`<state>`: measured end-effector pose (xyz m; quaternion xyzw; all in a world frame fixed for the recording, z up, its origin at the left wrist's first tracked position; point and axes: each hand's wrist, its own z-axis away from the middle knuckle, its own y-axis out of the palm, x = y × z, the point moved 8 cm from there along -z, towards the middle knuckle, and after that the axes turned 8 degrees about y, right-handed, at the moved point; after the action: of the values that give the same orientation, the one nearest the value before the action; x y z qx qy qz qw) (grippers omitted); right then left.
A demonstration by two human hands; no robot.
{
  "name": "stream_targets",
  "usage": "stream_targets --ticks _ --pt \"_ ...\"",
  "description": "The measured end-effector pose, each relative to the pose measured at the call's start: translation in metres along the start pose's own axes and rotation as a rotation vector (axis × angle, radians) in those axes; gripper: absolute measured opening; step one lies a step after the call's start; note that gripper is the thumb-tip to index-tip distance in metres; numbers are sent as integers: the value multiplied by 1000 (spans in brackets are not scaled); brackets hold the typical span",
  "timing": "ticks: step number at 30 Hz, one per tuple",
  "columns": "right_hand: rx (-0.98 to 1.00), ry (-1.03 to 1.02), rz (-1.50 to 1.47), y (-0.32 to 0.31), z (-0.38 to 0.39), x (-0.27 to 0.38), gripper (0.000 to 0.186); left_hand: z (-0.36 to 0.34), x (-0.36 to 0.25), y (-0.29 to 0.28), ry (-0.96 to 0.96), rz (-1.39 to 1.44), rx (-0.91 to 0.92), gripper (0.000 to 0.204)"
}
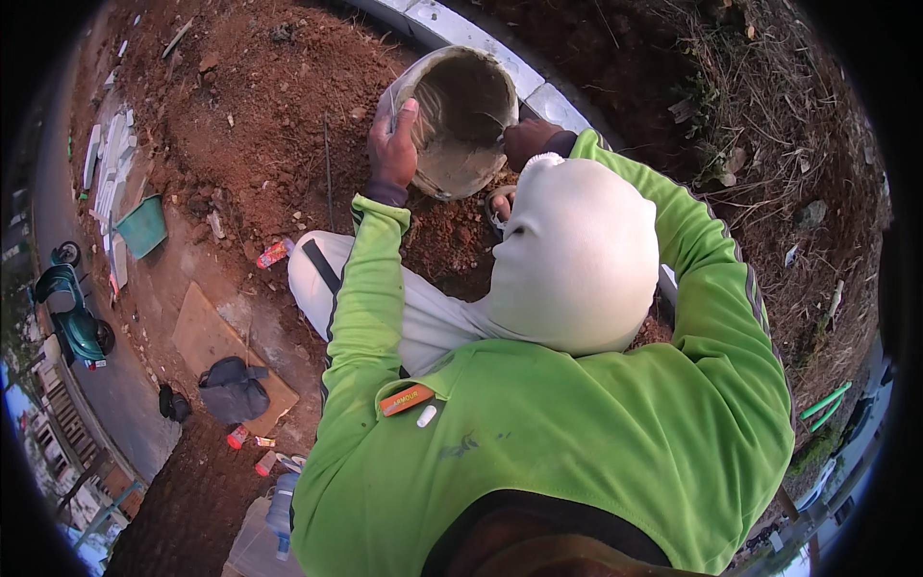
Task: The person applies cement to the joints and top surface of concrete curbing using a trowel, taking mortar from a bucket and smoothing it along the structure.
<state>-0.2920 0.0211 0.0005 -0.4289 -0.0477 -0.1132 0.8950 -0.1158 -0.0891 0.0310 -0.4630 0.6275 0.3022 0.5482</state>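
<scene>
My left hand point(393, 144) grips the left side of a pale, cement-smeared bucket point(399, 82), thumb on the rim. Wet grey-brown mix coats the bucket's inside. At the right rim, my right hand point(527, 142) is closed with its knuckles up; what its fingers hold is hidden. My legs in white trousers point(572, 250) are bent beneath my arms, and a foot in a sandal point(500, 205) shows just below the bucket.
A pale kerb point(432, 24) runs behind the bucket beside dry grass point(769, 144). Red soil point(269, 96) lies leftward, with white strips point(101, 163), a green tub point(141, 227), cardboard point(207, 327) with dark cloth, and a water jug point(281, 505). A scooter point(69, 308) stands on the road.
</scene>
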Motion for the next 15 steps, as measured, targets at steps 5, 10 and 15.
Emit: stream_targets --ticks 5,10,15 --pt "-207 165 -60 -31 -1 8 30 8 9 -14 -36 47 -15 49" --pt "-239 147 66 -28 -24 7 27 2 2 2 3 45 24 50" --pt "29 -46 131 6 -19 38 31 6 7 -12 35 57 11 50"
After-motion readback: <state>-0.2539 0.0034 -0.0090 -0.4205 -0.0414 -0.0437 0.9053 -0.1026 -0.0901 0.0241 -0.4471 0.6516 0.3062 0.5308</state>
